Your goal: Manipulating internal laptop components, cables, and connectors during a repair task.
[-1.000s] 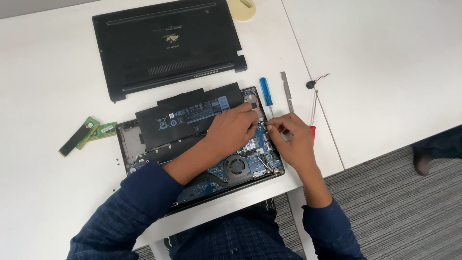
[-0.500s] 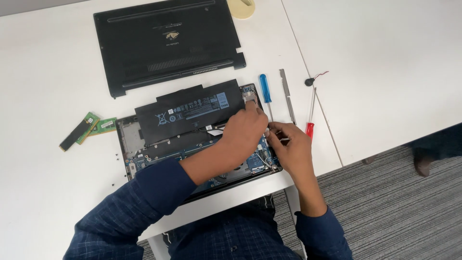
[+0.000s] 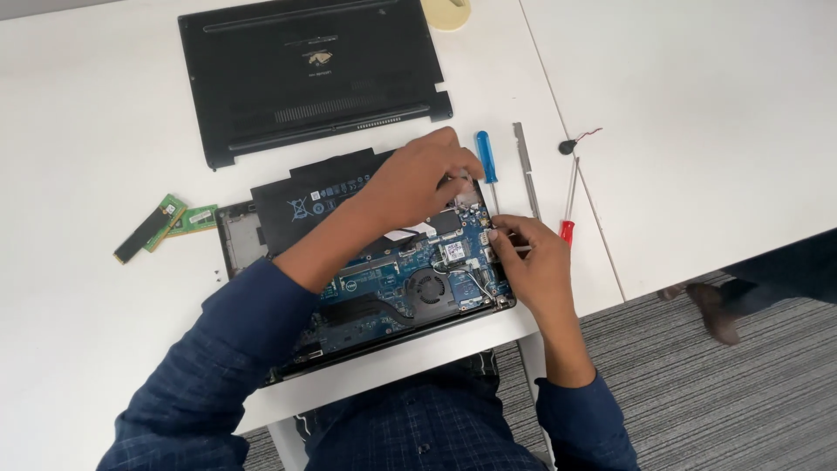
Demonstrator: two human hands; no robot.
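An opened laptop (image 3: 384, 288) lies in front of me with its blue circuit board, fan and black battery (image 3: 305, 201) exposed. My left hand (image 3: 418, 179) reaches across the battery to the laptop's far right corner, fingertips bent over a small silvery part (image 3: 466, 194); the blur hides whether they grip it. My right hand (image 3: 536, 266) rests at the laptop's right edge and pinches a thin metal tool (image 3: 521, 249) pointing in at the board.
The black bottom cover (image 3: 314, 70) lies beyond the laptop. Right of the laptop are a blue screwdriver (image 3: 485, 157), a metal strip (image 3: 523, 161), a red screwdriver (image 3: 568, 214) and a coin cell with wire (image 3: 567, 146). Memory sticks (image 3: 161, 225) lie left. Another person's shoe (image 3: 715, 310) is on the carpet.
My left hand has moved away from me, from the middle of the board to the laptop's far right corner. My right hand has stayed at the right edge with its tool.
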